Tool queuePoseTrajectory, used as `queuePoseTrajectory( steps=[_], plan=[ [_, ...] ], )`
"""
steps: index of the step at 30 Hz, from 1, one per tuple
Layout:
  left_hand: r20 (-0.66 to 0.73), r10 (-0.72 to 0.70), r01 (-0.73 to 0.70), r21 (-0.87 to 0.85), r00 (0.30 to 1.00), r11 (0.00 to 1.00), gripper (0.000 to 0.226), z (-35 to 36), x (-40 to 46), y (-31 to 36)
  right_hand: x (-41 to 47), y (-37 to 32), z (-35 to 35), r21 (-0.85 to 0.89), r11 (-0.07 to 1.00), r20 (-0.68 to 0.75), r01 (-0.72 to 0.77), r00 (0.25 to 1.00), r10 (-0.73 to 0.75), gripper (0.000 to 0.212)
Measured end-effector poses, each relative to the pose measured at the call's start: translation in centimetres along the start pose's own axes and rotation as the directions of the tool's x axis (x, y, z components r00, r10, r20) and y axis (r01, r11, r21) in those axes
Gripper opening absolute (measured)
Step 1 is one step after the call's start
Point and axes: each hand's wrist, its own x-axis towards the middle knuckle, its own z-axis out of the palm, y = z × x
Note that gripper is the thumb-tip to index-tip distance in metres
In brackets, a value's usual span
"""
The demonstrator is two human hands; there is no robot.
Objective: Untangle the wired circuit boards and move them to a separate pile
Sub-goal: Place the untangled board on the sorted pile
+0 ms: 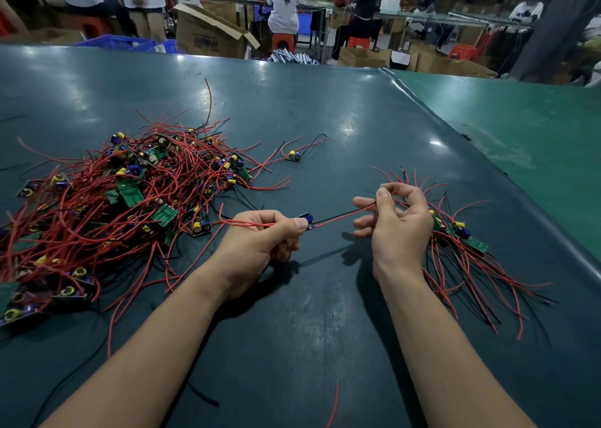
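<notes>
A big tangled heap of green circuit boards with red and black wires covers the left of the dark green table. My left hand pinches one small board with a blue part between thumb and fingers, just above the table. Its red and black wires stretch right to my right hand, which pinches their ends. Behind my right hand lies a smaller separate pile of boards and wires. A single board lies alone farther back.
A loose red wire lies near the front edge. A lighter green table adjoins on the right. Beyond the far edge stand cardboard boxes, blue crates, red stools and several people at other benches.
</notes>
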Motion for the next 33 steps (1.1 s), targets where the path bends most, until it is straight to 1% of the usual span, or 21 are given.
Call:
queuePoseTrajectory(
  steps=[2,5,7,8,9,10,11,12,14,15,16,17,19,22,26,28,29,30,31,32,33],
  plan=[
    [0.002,-0.006,0.006,-0.018,1.0,1.0,0.026,0.0,0.1,0.0,0.0,-0.1,-0.1,0.009,1.0,-0.019,0.017,1.0,-0.017,0.014],
    [0.002,-0.013,0.014,-0.037,1.0,0.999,0.021,-0.1,0.1,-0.1,0.1,-0.2,-0.2,0.031,0.999,-0.039,-0.009,0.999,0.01,0.016],
    [-0.008,-0.016,0.015,-0.057,1.0,0.998,0.02,-0.2,0.2,-0.1,0.2,-0.5,-0.1,0.09,0.992,-0.025,-0.085,0.996,0.087,0.012],
    [-0.021,-0.018,0.016,-0.079,1.0,0.997,0.019,-0.2,0.2,-0.2,0.2,-0.7,0.0,0.138,0.978,0.009,-0.157,0.988,0.157,0.009],
    [-0.035,-0.022,0.019,-0.103,0.999,0.994,0.019,-0.2,0.2,-0.2,0.1,-0.9,0.1,0.182,0.952,0.061,-0.246,0.969,0.239,0.013],
    [-0.048,-0.029,0.023,-0.122,0.998,0.992,0.019,-0.3,0.2,-0.2,-0.1,-1.1,0.2,0.201,0.919,0.133,-0.34,0.938,0.319,0.022],
    [-0.054,-0.034,0.026,-0.133,0.998,0.991,0.019,-0.3,0.2,-0.1,-0.3,-1.2,0.4,0.181,0.887,0.215,-0.424,0.898,0.385,0.03],
    [-0.058,-0.037,0.029,-0.14,0.998,0.99,0.019,-0.3,0.2,-0.1,-0.7,-1.4,0.5,0.118,0.865,0.3,-0.487,0.848,0.436,0.034],
    [-0.06,-0.038,0.029,-0.148,0.997,0.989,0.017,-0.4,0.3,-0.2,-1.5,-1.4,0.7,-0.042,0.842,0.445,-0.537,0.745,0.497,0.031],
    [-0.059,-0.036,0.027,-0.145,0.998,0.989,0.015,-0.4,0.4,-0.3,-1.9,-1.2,0.9,-0.077,0.84,0.487,-0.537,0.715,0.502,0.023],
    [-0.058,-0.034,0.025,-0.134,0.998,0.991,0.015,-0.5,0.4,-0.3,-2.2,-1.0,1.0,-0.072,0.841,0.503,-0.537,0.708,0.495,0.013],
    [-0.054,-0.031,0.024,-0.12,0.998,0.992,0.015,-0.5,0.4,-0.4,-2.4,-0.9,1.1,-0.048,0.842,0.498,-0.537,0.718,0.486,0.008],
    [-0.042,-0.027,0.023,-0.108,0.999,0.994,0.017,-0.5,0.4,-0.4,-2.3,-0.7,1.2,-0.001,0.849,0.453,-0.529,0.756,0.472,0.013],
    [-0.017,-0.023,0.021,-0.099,1.0,0.995,0.02,-0.2,0.3,-0.4,-1.6,-0.6,1.0,0.072,0.868,0.35,-0.491,0.828,0.439,0.012],
    [-0.014,-0.021,0.02,-0.081,1.0,0.997,0.021,-0.1,0.2,-0.2,-0.6,-0.6,0.6,0.222,0.894,0.105,-0.388,0.921,0.374,0.016],
    [-0.019,-0.017,0.015,-0.085,1.0,0.996,0.021,-0.1,0.1,-0.2,0.1,-0.4,0.2,0.256,0.922,-0.029,-0.29,0.951,0.307,0.018],
    [-0.023,-0.01,0.008,-0.084,1.0,0.996,0.022,-0.1,0.1,-0.2,0.3,-0.3,0.1,0.193,0.961,-0.096,-0.198,0.971,0.219,0.019],
    [-0.027,-0.001,-0.002,-0.085,1.0,0.996,0.023,-0.1,0.1,-0.2,0.3,-0.1,0.0,0.034,0.997,-0.156,-0.071,0.985,0.076,0.02],
    [-0.035,0.008,-0.011,-0.095,0.999,0.995,0.025,-0.1,0.1,-0.3,0.2,0.1,0.0,-0.178,0.981,-0.181,0.073,0.978,-0.105,0.02],
    [-0.045,0.011,-0.016,-0.114,0.999,0.993,0.026,-0.1,0.2,-0.3,0.0,0.4,0.0,-0.356,0.912,-0.162,0.205,0.948,-0.276,0.017],
    [-0.054,0.013,-0.019,-0.129,0.998,0.991,0.027,-0.1,0.2,-0.4,-0.2,0.6,0.1,-0.453,0.84,-0.126,0.297,0.912,-0.391,0.013]
  ],
)
